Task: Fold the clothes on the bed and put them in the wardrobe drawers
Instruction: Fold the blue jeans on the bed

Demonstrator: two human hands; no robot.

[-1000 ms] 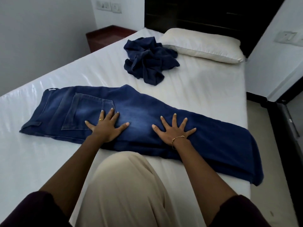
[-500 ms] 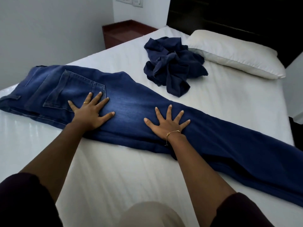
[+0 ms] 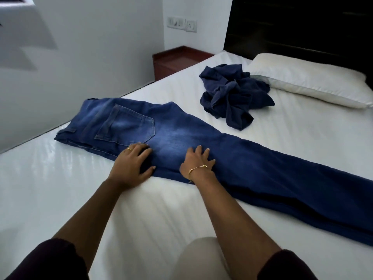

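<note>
A person leans over a white bed (image 3: 60,188) where a pair of blue jeans (image 3: 201,142) lies stretched out flat, waistband toward the wall side and legs running off toward the frame's right edge. Both hands rest on the jeans just below the back pocket (image 3: 127,128). The left hand (image 3: 131,166), wearing a ring, has its fingers bent, the tips pressing into the denim at the jeans' near edge, the thumb spread along that edge; whether it pinches the cloth cannot be told. The right hand (image 3: 196,164), with a thin gold bracelet (image 3: 198,168) at the wrist, lies beside it, fingers slightly bent on the fabric, gripping nothing. Beyond the jeans, a crumpled dark blue garment (image 3: 232,93) sits near a white pillow (image 3: 306,79) at the dark headboard (image 3: 302,27).
</note>
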